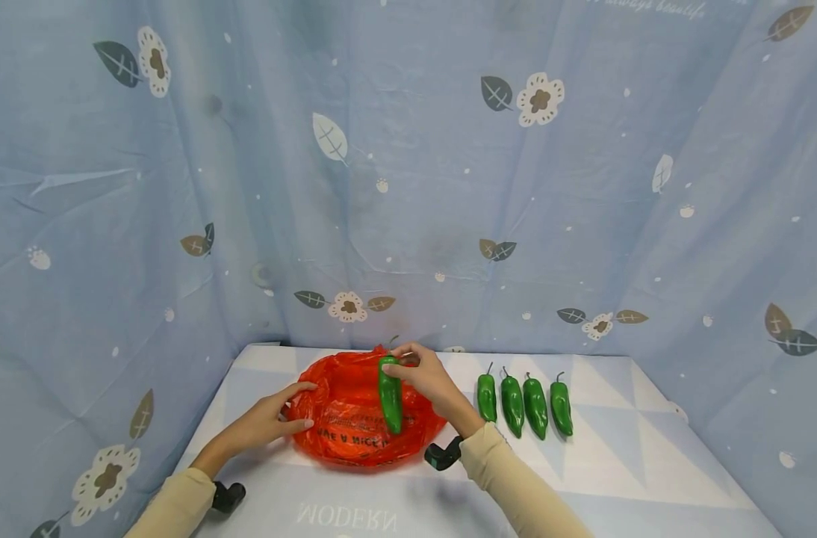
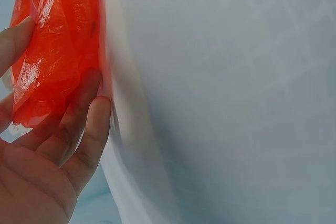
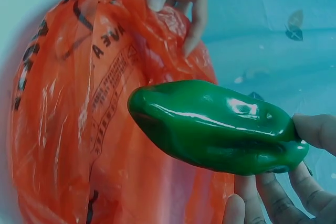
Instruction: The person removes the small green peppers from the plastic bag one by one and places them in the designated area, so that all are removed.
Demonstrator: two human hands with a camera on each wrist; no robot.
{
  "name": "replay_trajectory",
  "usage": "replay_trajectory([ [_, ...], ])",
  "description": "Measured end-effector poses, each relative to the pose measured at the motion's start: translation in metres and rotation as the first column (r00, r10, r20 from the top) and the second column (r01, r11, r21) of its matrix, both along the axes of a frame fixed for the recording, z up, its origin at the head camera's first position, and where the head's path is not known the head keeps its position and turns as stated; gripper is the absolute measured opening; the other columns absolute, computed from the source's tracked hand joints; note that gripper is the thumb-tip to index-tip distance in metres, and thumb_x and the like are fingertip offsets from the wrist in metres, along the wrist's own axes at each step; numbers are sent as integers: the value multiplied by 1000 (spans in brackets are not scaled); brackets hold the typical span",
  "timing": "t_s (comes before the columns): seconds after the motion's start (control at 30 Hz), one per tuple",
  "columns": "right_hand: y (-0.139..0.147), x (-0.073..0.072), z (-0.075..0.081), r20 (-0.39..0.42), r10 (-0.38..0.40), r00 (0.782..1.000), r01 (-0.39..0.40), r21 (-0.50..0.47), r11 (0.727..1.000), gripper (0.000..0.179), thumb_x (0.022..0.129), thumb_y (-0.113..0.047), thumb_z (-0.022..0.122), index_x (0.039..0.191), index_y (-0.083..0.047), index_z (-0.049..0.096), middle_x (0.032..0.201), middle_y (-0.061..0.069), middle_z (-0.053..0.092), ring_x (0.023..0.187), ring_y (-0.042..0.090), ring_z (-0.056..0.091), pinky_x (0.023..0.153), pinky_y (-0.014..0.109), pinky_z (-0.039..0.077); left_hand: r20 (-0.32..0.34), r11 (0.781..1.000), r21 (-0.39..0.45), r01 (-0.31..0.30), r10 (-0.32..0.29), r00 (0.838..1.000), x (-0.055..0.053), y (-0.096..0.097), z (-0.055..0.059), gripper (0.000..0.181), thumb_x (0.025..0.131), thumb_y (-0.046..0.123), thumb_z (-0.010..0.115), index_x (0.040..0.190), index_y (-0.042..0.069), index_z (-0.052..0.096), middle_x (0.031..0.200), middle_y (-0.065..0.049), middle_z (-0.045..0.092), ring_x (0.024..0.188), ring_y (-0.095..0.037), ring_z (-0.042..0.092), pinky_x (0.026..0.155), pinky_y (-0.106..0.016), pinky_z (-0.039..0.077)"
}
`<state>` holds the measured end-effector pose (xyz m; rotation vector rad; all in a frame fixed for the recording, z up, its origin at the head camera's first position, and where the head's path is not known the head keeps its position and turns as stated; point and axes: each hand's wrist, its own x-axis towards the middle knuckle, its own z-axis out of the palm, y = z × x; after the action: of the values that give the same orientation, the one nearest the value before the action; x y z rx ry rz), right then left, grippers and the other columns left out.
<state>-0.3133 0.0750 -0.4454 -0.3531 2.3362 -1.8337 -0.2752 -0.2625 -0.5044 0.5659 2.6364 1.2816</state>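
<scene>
My right hand (image 1: pixel 422 373) pinches a glossy green chili pepper (image 1: pixel 390 396) near its stem end, tip pointing down. The pepper hangs over a red plastic bag (image 1: pixel 355 448) with black print, which lies with its mouth spread on the table. In the right wrist view the pepper (image 3: pixel 210 127) overlaps the bag (image 3: pixel 58 129), held between thumb and fingertips. My left hand (image 1: pixel 270 418) rests against the bag's left side, thumb and fingers spread apart. In the left wrist view, lightly bent fingers (image 2: pixel 86 145) touch the red film.
Several more green peppers (image 1: pixel 535 407) lie in a row on the right of the table, stems away from me. The table (image 1: pixel 623 456) wears a pale patterned cloth. A blue curtain (image 1: pixel 422 187) with leaves and flowers surrounds its back and sides.
</scene>
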Motion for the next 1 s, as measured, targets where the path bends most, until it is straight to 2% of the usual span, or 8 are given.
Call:
replay_trajectory([
  [0.13, 10, 1, 1, -8, 5, 1000, -5, 4, 1000, 40, 92, -34, 79, 121, -9, 65, 114, 10, 66, 96, 23, 66, 91, 44, 52, -4, 1000, -17, -13, 12, 1000, 0, 0, 0, 67, 94, 33, 77, 151, 18, 46, 132, -15, 59, 97, -23, 58, 79, -37, 50],
  [0.37, 24, 3, 3, -24, -22, 999, 23, 21, 1000, 38, 93, -34, 78, 119, -10, 64, 117, 10, 64, 103, 25, 62, 97, 57, 47, -5, 999, -37, -18, 17, 1000, 0, 1, -1, 66, 93, 33, 78, 150, 18, 47, 129, -15, 59, 96, -25, 57, 76, -35, 51],
  [0.5, 31, 3, 2, -30, -36, 999, 37, 42, 998, 38, 93, -34, 78, 120, -11, 65, 120, 10, 64, 105, 25, 61, 94, 52, 51, 12, 999, -25, -26, 26, 1000, 0, 1, 0, 66, 93, 33, 78, 150, 18, 48, 136, -16, 56, 100, -26, 56, 78, -35, 52],
  [0.6, 37, 2, 1, -37, -41, 998, 43, 52, 998, 37, 93, -33, 77, 120, -11, 65, 119, 10, 64, 103, 25, 62, 92, 49, 53, 11, 1000, -21, -23, 23, 1000, 0, 0, -1, 66, 93, 34, 78, 150, 19, 47, 135, -16, 57, 100, -25, 56, 78, -34, 52],
  [0.83, 50, 7, 1, -20, -53, 998, 54, 40, 998, 35, 93, -33, 78, 120, -12, 67, 119, 9, 65, 101, 25, 63, 95, 55, 51, -17, 1000, -21, 3, -3, 1000, -1, -2, -3, 67, 94, 33, 77, 151, 16, 46, 120, -12, 62, 93, -23, 58, 72, -31, 52],
  [0.9, 54, 8, 1, -23, -59, 998, 60, 41, 997, 36, 93, -32, 78, 120, -12, 67, 121, 9, 64, 102, 25, 63, 94, 54, 52, -26, 1000, -20, 11, -12, 1000, -1, -3, -3, 67, 94, 32, 77, 151, 16, 46, 115, -11, 63, 90, -23, 58, 69, -32, 52],
  [1.0, 60, 9, 1, -20, -74, 997, 75, 49, 996, 36, 93, -33, 78, 121, -13, 67, 122, 8, 63, 104, 24, 63, 94, 50, 52, -25, 1000, -22, 5, -6, 1000, 0, -3, -4, 67, 94, 32, 77, 150, 16, 46, 115, -11, 63, 89, -23, 58, 68, -32, 51],
])
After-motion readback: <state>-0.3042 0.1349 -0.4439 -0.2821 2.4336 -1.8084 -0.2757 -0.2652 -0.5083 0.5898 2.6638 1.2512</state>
